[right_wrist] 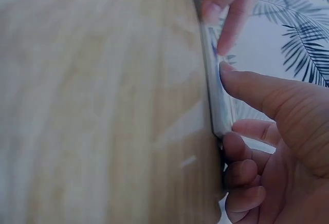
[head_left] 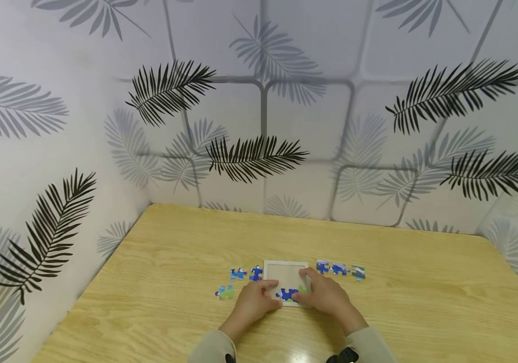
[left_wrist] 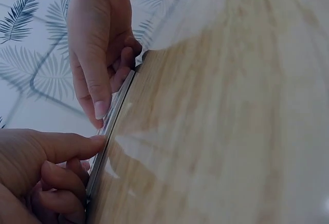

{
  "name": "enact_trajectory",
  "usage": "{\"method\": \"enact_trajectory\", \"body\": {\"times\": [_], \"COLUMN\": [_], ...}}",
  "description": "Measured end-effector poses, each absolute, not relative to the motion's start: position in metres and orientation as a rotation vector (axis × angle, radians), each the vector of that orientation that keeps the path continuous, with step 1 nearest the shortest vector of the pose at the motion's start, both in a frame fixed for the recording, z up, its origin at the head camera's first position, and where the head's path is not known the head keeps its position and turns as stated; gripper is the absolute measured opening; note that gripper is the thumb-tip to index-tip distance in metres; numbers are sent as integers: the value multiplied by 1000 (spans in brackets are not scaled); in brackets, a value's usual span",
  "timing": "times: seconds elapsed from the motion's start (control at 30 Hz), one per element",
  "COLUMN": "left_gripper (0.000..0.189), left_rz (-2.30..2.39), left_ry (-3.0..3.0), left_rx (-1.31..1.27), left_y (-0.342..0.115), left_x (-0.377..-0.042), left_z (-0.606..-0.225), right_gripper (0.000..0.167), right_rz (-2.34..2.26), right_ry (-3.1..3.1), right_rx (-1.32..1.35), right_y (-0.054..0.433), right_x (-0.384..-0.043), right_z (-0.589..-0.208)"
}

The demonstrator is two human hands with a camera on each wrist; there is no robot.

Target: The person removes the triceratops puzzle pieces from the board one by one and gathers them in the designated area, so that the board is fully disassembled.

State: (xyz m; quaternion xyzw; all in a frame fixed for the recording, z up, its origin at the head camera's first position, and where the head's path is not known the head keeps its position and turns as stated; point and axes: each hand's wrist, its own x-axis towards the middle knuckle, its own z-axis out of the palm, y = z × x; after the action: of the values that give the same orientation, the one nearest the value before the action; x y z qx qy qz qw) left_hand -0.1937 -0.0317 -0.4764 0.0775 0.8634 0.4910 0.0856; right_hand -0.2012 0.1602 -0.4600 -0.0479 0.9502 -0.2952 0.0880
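A shallow white-rimmed puzzle tray [head_left: 286, 262] lies flat on the wooden table between both hands. Along its near side sit joined dark blue jigsaw pieces [head_left: 288, 294], with a bit of green piece [head_left: 303, 289] at the right. My left hand [head_left: 255, 301] holds the tray's near left corner, thumb at the front edge and index finger reaching over the left rim. From the right side, my right hand [head_left: 329, 295] grips the tray, its thumb on the pieces and index finger at the far right corner. In the right wrist view its other fingers [right_wrist: 241, 172] curl beside the tray.
Left of the tray lie three loose jigsaw pieces, among them a blue one [head_left: 256, 273] and a green-and-blue one [head_left: 224, 292]. Three more pieces, one blue and white [head_left: 339, 268], lie behind the right hand. A leaf-patterned wall [head_left: 286, 196] stands along the table's far edge.
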Motion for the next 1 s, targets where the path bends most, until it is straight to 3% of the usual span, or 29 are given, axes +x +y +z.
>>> {"method": "enact_trajectory", "body": {"times": [0.17, 0.4, 1.0], "left_gripper": [37, 36, 38], "left_rz": [1505, 1511, 1535], "left_ry": [2553, 2547, 2492], "left_rx": [215, 201, 186], "left_y": [-30, -32, -31], "left_x": [-193, -193, -193], "left_z": [-478, -477, -474], "right_gripper": [50, 25, 15], "right_rz": [-1158, -1380, -1195], "right_ry": [2771, 2634, 2666], "right_rx": [-138, -459, -436], "right_y": [163, 158, 149], "right_x": [-200, -199, -198], "right_z": [-461, -465, -465]}}
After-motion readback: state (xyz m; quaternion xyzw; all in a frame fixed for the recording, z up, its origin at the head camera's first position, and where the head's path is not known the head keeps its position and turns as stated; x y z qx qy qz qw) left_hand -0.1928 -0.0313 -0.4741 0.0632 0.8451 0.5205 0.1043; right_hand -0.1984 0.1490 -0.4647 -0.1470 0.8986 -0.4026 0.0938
